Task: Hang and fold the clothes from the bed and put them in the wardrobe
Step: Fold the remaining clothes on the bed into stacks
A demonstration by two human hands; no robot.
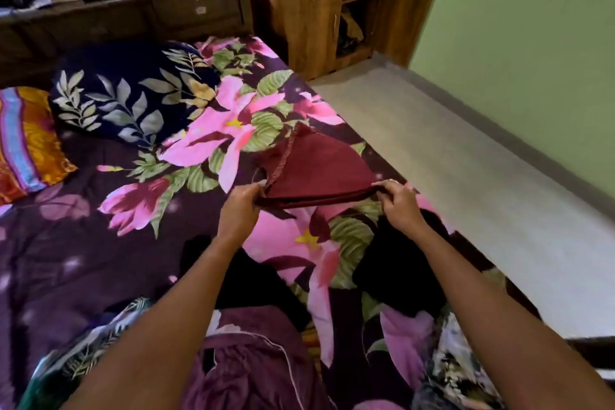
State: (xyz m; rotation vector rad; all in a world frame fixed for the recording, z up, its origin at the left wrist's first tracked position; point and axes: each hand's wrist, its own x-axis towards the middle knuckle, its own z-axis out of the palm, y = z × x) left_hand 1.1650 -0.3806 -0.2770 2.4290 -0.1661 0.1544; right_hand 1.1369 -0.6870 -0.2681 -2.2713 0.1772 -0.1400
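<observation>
Grip: my left hand (243, 206) and right hand (397, 201) pinch the ends of the maroon garment (319, 173).
Risk: its fold, loose I think, may slip open.

A green wall (532, 76) meets a grey floor (449, 176) (pale, speckled); dark wooden drawers (199, 10) stand at the back.

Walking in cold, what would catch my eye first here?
The left hand and right hand pinch the near edge of a maroon garment at the centre of the view. Under it spreads a purple bedsheet with big pink flowers. A wooden wardrobe, shelves showing, stands at the back.
</observation>
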